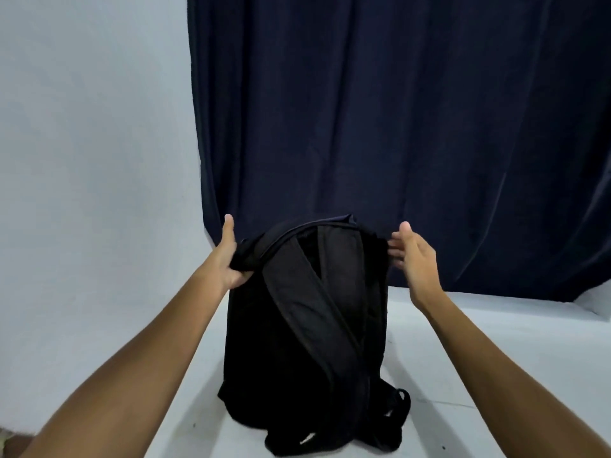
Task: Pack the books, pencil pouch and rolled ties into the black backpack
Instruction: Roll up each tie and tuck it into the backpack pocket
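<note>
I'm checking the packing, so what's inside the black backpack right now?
Can't tell: the black backpack stands upright, strap side toward the camera, its inside hidden. The left hand grips its top corner; the right hand is open beside it.

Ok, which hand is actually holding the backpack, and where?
The left hand grips the black backpack at its top left corner. The right hand holds nothing, open beside the top right.

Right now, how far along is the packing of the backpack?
No books, pouch or ties are in view, so they may already be inside, though the backpack's inside is hidden. It stands upright, straps toward the camera. The left hand grips its top corner; the right hand is open by the other side. Whether closing remains can't be told.
</note>
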The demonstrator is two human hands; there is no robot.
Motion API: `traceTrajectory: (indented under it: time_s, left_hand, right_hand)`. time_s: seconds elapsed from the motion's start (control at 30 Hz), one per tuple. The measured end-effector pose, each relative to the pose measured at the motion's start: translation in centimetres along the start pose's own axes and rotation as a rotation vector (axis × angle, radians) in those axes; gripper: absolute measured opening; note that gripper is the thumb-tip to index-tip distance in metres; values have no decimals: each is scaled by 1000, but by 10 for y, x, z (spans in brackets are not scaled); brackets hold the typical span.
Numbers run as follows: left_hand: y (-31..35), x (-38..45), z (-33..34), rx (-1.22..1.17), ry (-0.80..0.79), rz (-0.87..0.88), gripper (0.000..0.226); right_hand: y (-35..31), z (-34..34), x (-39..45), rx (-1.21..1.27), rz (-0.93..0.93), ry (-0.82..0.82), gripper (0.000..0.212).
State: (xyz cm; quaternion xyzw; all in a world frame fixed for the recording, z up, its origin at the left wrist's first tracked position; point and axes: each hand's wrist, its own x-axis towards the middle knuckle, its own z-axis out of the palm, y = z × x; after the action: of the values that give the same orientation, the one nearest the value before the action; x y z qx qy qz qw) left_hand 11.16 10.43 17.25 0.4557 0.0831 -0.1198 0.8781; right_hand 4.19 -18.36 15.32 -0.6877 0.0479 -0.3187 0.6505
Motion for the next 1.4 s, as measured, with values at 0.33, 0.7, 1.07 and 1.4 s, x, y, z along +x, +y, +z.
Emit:
traceTrajectory:
  time_s: [0.33, 0.7, 1.07, 1.4]
  left_hand:
    - [-13, -20, -11, -18, 106, 145, 58]
    - [-162, -94, 23, 1037, -99, 557, 101]
    - [-86, -47, -18, 871, -569, 255, 96]
    - [-94, -114, -121, 961, -3, 1029, 115]
  right_hand:
    - [36, 46, 17, 310, 331, -269, 83]
    - [31, 45, -4, 218, 354, 73, 129]
    - [-25, 33, -131, 160, 262, -229, 91]
    - [-52, 132, -180, 41, 274, -398, 109]
